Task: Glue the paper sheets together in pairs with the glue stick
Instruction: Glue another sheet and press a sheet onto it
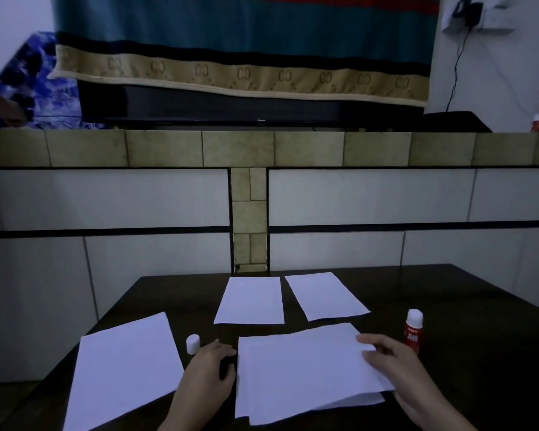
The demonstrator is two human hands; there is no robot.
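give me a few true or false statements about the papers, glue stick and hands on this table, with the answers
1. The glue stick stands upright, uncapped. True.
2. Its white cap lies right of the stack. False: it stands left of the left hand.
3. The right hand rests on the paper stack. True.
4. The left hand holds the glue stick. False: it holds nothing visible.
5. Two single sheets lie at the table's far side. True.

left hand (207, 367) curled (knuckles up), right hand (392, 357) fingers extended
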